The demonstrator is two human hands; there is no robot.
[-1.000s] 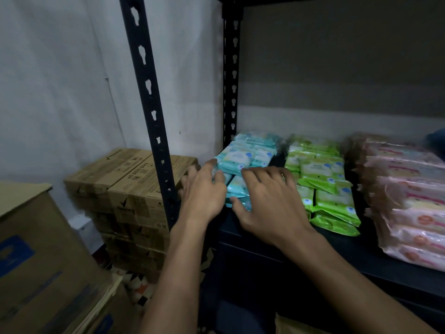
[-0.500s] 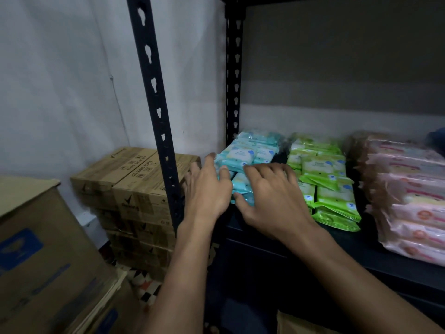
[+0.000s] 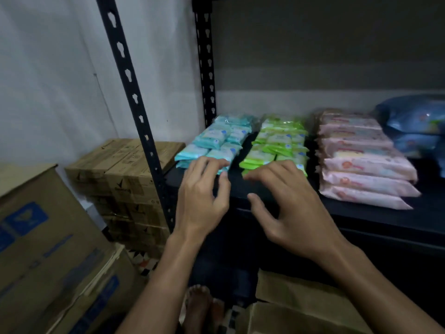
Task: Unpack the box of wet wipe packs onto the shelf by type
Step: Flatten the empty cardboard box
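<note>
Both forearms reach forward side by side; the left hand [image 3: 202, 196] and right hand [image 3: 292, 208] hang palm-down, fingers loosely curled, holding nothing

Shelf [image 3: 361, 213], rear left corner to right edge: three colour groups of small packs.
Blue packs [image 3: 214, 143]: exact count unclear, overlapping.
Green packs [image 3: 277, 145]: same.
Pink packs [image 3: 361, 162]: about seven.
Hands in view: two.
</note>
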